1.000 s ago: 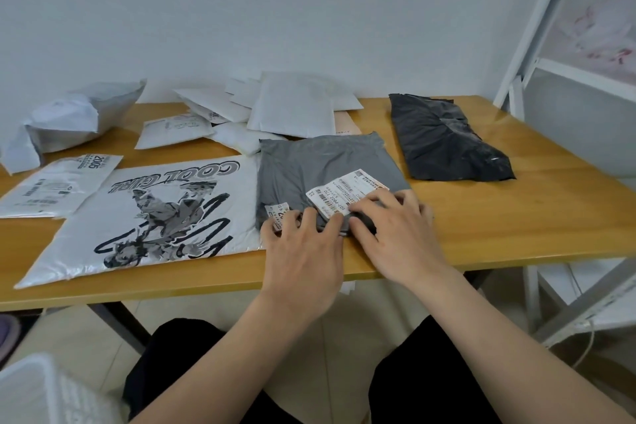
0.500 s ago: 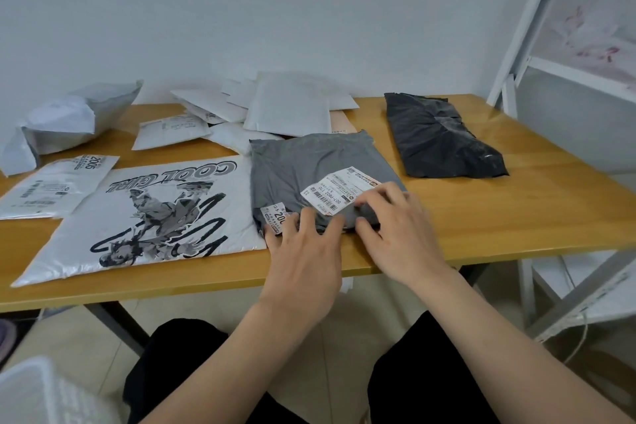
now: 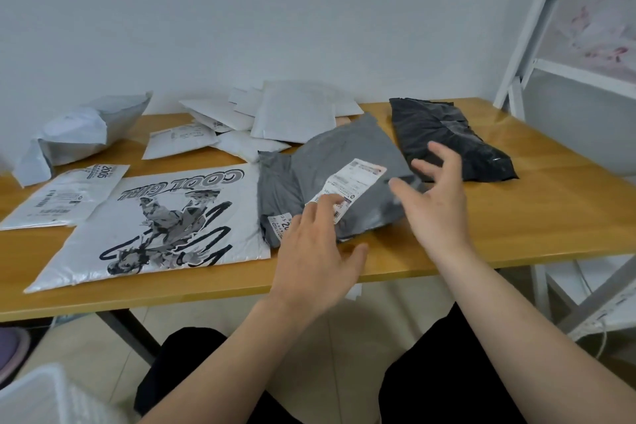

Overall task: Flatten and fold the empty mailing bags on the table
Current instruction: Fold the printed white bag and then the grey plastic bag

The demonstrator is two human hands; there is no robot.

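Note:
A folded grey mailing bag (image 3: pixel 330 162) with a white shipping label (image 3: pixel 347 188) lies near the table's front edge, its upper flap lifted and skewed to the right. My left hand (image 3: pixel 316 251) rests on its near left part, fingers straight across the label's lower end. My right hand (image 3: pixel 437 203) hovers just right of the bag with fingers spread, holding nothing. A flat white bag printed "COOL GIRL" (image 3: pixel 161 227) lies to the left. A folded black bag (image 3: pixel 447 138) lies to the right.
Several white mailers (image 3: pixel 292 113) are piled at the back of the wooden table (image 3: pixel 537 217). A crumpled grey-white bag (image 3: pixel 86 131) and a small labelled bag (image 3: pixel 65 196) sit at the left. A white metal frame (image 3: pixel 537 27) stands at the right, a white basket (image 3: pixel 34 399) at lower left.
Both hands pressed side by side on the grey bag's near edge before. My right hand has lifted off and moved right; the bag's top layer has sprung up and shifted.

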